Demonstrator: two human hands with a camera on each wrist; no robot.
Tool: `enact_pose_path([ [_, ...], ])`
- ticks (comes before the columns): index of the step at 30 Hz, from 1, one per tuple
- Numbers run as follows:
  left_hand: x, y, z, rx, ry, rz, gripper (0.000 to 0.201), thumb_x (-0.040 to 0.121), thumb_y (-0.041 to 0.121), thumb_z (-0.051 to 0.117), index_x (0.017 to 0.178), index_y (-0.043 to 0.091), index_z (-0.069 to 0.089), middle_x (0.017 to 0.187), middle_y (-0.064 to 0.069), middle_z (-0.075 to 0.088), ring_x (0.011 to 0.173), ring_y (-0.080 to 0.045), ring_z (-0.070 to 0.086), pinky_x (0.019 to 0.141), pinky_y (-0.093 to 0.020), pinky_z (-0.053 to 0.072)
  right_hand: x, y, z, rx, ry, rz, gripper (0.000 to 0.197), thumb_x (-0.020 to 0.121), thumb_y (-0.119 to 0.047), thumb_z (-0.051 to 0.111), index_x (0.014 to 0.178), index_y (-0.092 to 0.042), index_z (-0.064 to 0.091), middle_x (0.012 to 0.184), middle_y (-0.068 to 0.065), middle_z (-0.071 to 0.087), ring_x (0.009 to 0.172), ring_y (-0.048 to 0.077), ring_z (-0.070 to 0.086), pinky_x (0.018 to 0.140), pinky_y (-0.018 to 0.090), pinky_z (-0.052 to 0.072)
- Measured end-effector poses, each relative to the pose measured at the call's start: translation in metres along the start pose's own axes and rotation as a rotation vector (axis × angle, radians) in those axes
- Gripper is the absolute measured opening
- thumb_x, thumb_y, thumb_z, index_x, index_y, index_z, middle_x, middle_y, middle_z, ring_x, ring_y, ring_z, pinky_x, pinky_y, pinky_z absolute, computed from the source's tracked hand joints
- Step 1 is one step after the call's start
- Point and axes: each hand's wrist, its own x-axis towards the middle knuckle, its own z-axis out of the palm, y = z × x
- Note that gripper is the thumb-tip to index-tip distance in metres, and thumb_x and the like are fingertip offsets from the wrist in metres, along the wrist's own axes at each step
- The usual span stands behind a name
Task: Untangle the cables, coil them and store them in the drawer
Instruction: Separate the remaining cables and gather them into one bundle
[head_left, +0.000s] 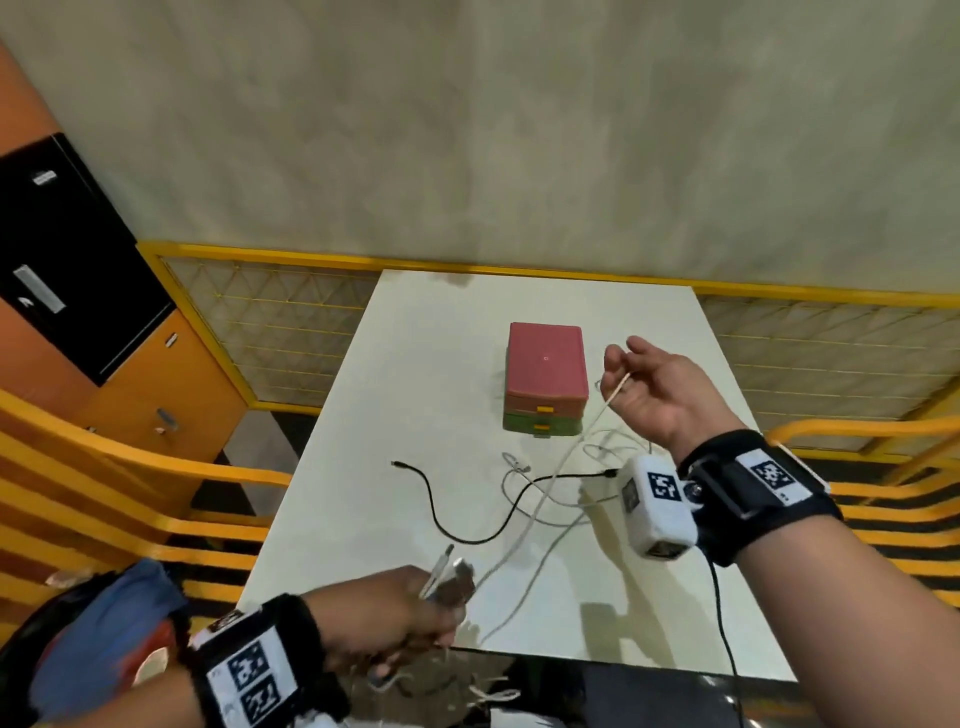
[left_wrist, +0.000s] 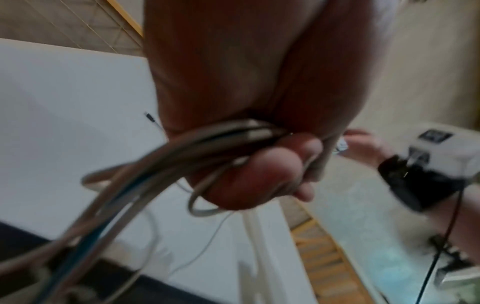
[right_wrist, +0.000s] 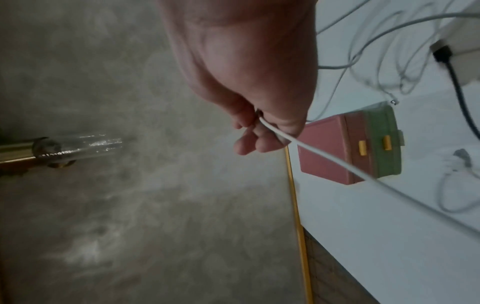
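Pinching white cable taut: right hand (raised) | left hand clenches bundle | axis: near-left to far-right

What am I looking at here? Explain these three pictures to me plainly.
No machine: a person works with bare hands, wearing one camera on the head and one on each wrist. The head view looks down at a white table. On it stand a small drawer box with its drawers closed, a loose black cable and tangled white cables. The left hand grips a bundle of cables, seen close in the left wrist view. The right hand, raised above the table, pinches one white cable, clearest in the right wrist view.
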Motion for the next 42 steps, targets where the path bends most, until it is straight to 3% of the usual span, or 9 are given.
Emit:
enact_pose_path([
  [5, -0.014, 0.082, -0.001, -0.213, 0.152, 0.381, 0.038, 0.097, 0.039, 0.056, 0.073, 0.01, 0.06, 0.048, -0.004, 0.052, 0.041, -0.017, 0.055, 0.065, -0.037, 0.053, -0.007, 0.033, -0.001, -0.1, -0.034, 0.032, 0.03, 0.1, 0.008, 0.028, 0.098, -0.011, 0.05, 0.085, 0.013, 0.061, 0.058, 0.014, 0.061, 0.055, 0.026, 0.047],
  [9, -0.005, 0.154, -0.004, -0.331, 0.486, 0.616, 0.04, 0.095, 0.04, 0.053, 0.068, 0.01, 0.053, 0.042, 0.004, 0.045, 0.035, -0.012, 0.041, 0.043, -0.024, 0.041, -0.019, 0.051, 0.004, -0.076, -0.092, 0.045, 0.028, 0.1, 0.006, 0.031, 0.096, -0.011, 0.053, 0.084, 0.014, 0.065, 0.056, 0.016, 0.069, 0.049, 0.026, 0.056],
  [13, 0.032, 0.18, -0.003, -0.284, 0.626, 0.641, 0.017, 0.094, 0.024, 0.063, 0.08, 0.015, 0.066, 0.06, 0.002, 0.061, 0.043, -0.005, 0.052, 0.042, -0.018, 0.039, -0.036, 0.061, 0.012, 0.001, -0.26, 0.064, 0.027, 0.1, -0.001, 0.035, 0.112, -0.005, 0.059, 0.091, 0.017, 0.073, 0.071, 0.024, 0.074, 0.069, 0.039, 0.062],
  [17, 0.057, 0.167, 0.007, -0.138, 0.644, 0.617, 0.017, 0.083, 0.015, 0.073, 0.098, 0.023, 0.075, 0.097, -0.001, 0.078, 0.092, -0.014, 0.073, 0.087, -0.035, 0.059, -0.047, 0.061, 0.016, 0.051, -0.285, 0.077, 0.032, 0.099, -0.016, 0.038, 0.109, -0.002, 0.066, 0.098, 0.016, 0.074, 0.084, 0.025, 0.074, 0.078, 0.038, 0.06],
  [24, 0.065, 0.15, 0.008, -0.136, 0.717, 0.607, 0.025, 0.079, 0.012, 0.074, 0.103, 0.021, 0.071, 0.096, 0.002, 0.077, 0.092, -0.012, 0.073, 0.087, -0.037, 0.059, -0.05, 0.063, 0.011, 0.066, -0.271, 0.104, 0.042, 0.102, -0.037, 0.04, 0.114, -0.006, 0.065, 0.104, 0.014, 0.072, 0.093, 0.027, 0.072, 0.083, 0.04, 0.057],
  [28, 0.058, 0.144, 0.004, -0.199, 0.654, 0.619, 0.024, 0.08, 0.004, 0.073, 0.101, 0.016, 0.075, 0.095, -0.001, 0.079, 0.088, -0.014, 0.075, 0.085, -0.036, 0.059, -0.051, 0.064, 0.012, 0.019, -0.272, 0.112, 0.044, 0.101, -0.038, 0.041, 0.106, -0.003, 0.067, 0.086, 0.014, 0.075, 0.076, 0.026, 0.074, 0.083, 0.042, 0.051],
  [33, 0.033, 0.112, 0.013, -0.146, 0.426, 0.426, 0.017, 0.077, 0.004, 0.075, 0.072, 0.017, 0.065, 0.062, -0.004, 0.056, 0.041, -0.01, 0.036, 0.042, -0.018, 0.028, -0.035, 0.048, 0.005, -0.001, -0.171, 0.116, 0.039, 0.101, -0.034, 0.043, 0.115, -0.002, 0.06, 0.117, 0.022, 0.064, 0.11, 0.036, 0.062, 0.094, 0.048, 0.047],
  [38, 0.0, 0.059, 0.016, 0.38, -0.014, 0.166, 0.013, 0.075, 0.017, 0.079, 0.066, 0.019, 0.068, 0.06, 0.013, 0.063, 0.054, -0.008, 0.06, 0.057, -0.022, 0.041, -0.021, 0.022, -0.008, 0.06, -0.097, 0.069, 0.024, 0.101, -0.02, 0.043, 0.103, -0.005, 0.061, 0.097, 0.015, 0.067, 0.09, 0.029, 0.072, 0.085, 0.042, 0.056],
  [42, -0.013, 0.042, 0.004, 0.436, -0.006, 0.113, 0.029, 0.072, 0.04, 0.082, 0.082, 0.015, 0.07, 0.073, 0.01, 0.064, 0.073, -0.014, 0.063, 0.071, -0.032, 0.045, -0.021, 0.018, -0.011, 0.021, -0.119, 0.06, 0.019, 0.098, -0.013, 0.046, 0.097, -0.005, 0.064, 0.082, 0.009, 0.067, 0.076, 0.022, 0.071, 0.071, 0.033, 0.06],
])
